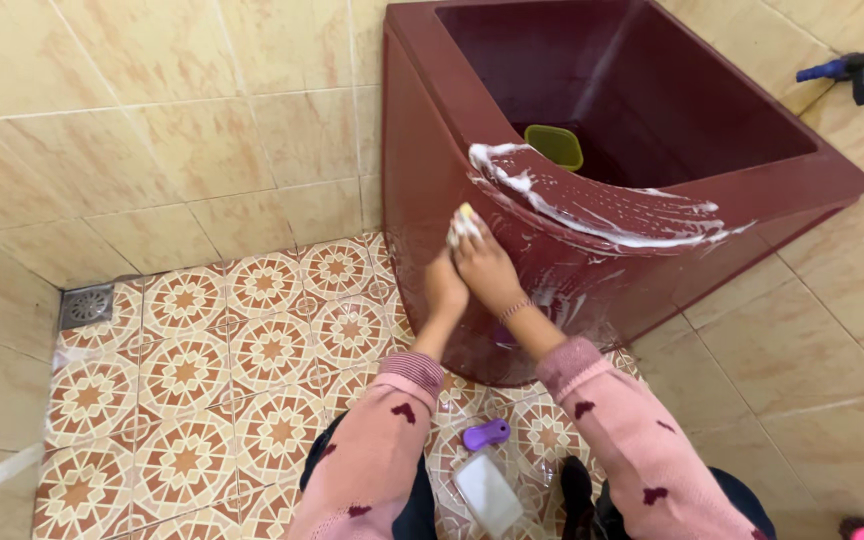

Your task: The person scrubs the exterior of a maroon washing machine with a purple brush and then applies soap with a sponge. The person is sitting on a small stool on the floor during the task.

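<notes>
1. Right hand [487,268]: closed on a soapy sponge [465,224], pressed to the maroon tub [432,180] front wall.
2. Left hand [444,285]: touching the right; grip unclear.
3. Foam band [592,210]: runs right along the rim, beyond the sponge.

Patterned tile floor [202,400], orange-and-cream star motifs | square metal drain grate [86,305] set in far left corner | dark red corner tub [472,120] standing on it against the walls | white bottle with purple cap [486,478] lying flat near the tub's base, between the knees
</notes>
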